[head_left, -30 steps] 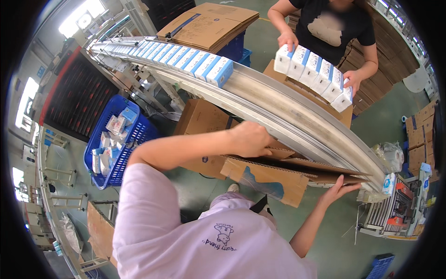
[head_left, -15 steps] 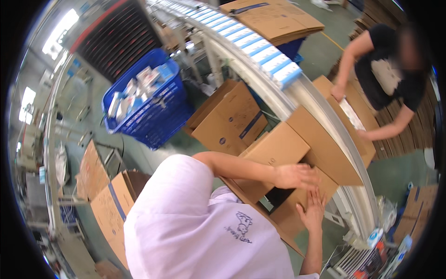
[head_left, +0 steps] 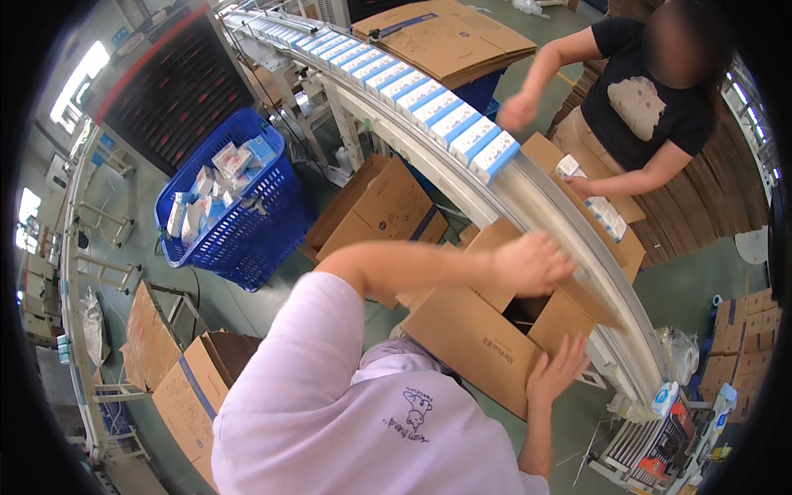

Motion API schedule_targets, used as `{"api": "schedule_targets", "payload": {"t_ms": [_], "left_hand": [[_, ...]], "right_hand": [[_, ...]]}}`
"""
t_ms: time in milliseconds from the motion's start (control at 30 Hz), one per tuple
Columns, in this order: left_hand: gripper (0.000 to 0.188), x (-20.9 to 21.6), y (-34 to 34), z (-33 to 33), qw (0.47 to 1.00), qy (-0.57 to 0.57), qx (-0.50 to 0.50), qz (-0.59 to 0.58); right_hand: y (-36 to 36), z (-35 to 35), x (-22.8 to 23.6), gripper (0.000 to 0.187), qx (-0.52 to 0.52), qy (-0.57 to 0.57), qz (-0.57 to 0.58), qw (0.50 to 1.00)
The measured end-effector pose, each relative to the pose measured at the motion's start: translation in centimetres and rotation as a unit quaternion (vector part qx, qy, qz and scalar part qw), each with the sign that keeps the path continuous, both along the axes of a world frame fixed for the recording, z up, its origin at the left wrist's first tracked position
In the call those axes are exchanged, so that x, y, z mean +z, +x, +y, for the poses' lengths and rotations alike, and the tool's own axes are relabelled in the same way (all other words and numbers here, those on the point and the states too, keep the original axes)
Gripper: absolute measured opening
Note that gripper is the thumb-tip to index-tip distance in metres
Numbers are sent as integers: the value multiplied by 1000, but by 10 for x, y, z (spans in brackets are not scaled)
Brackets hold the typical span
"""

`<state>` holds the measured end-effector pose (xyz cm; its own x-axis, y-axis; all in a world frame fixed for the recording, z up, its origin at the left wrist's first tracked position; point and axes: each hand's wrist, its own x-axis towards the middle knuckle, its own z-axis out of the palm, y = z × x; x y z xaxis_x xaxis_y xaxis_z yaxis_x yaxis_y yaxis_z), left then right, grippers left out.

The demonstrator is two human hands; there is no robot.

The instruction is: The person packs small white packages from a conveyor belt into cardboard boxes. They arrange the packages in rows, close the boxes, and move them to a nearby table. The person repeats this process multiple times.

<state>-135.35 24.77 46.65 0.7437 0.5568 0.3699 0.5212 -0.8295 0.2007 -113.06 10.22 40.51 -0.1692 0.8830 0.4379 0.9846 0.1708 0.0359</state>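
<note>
A brown cardboard box (head_left: 474, 326) stands in front of me beside the conveyor, its flaps raised at different angles and a dark gap showing between them. My left hand (head_left: 532, 264) reaches across above the box, near its far flap (head_left: 596, 299). Motion smears that hand, and its fingers look bent. Lower down, my right hand (head_left: 559, 370) lies with spread fingers against the right end of the box, where the near flap meets a side flap. The inside of the box is mostly hidden.
A curved conveyor (head_left: 536, 194) carries a row of white-and-blue cartons (head_left: 454, 124). Across it, a person (head_left: 643, 99) handles cartons in another box (head_left: 631, 247). A blue basket (head_left: 247, 239) with loose cartons and more open boxes (head_left: 384, 206) stand to the left.
My left hand has lifted up and away from the box. The near flap now leans outward toward me. The far flap has moved lower. The co-worker's one hand has risen toward the conveyor's cartons.
</note>
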Motion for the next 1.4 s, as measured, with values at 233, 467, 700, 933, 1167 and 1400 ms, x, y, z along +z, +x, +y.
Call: {"api": "schedule_targets", "payload": {"t_ms": [233, 467, 700, 933, 1167, 1400], "left_hand": [[70, -72, -133, -37, 972, -155, 172, 47], [81, -100, -282, -6, 538, -700, 332, -333], [74, -136, -199, -42, 526, -725, 258, -363], [80, -137, -59, -16, 848, -432, 260, -163], [52, -166, -160, 14, 872, -401, 194, -200], [57, -271, -218, 13, 794, -374, 474, -76]], "right_hand": [[22, -22, -117, 71, -91, -297, 769, 559], [-27, -14, -147, 56, -44, -322, 832, 451], [-112, 10, 78, 44, 85, -345, 696, 624], [-186, 71, -69, 34, 64, -417, 462, 780], [-31, 1, -2, 70, -326, -73, -87, 939], [-32, 12, -31, 39, -285, -198, 210, 914]]}}
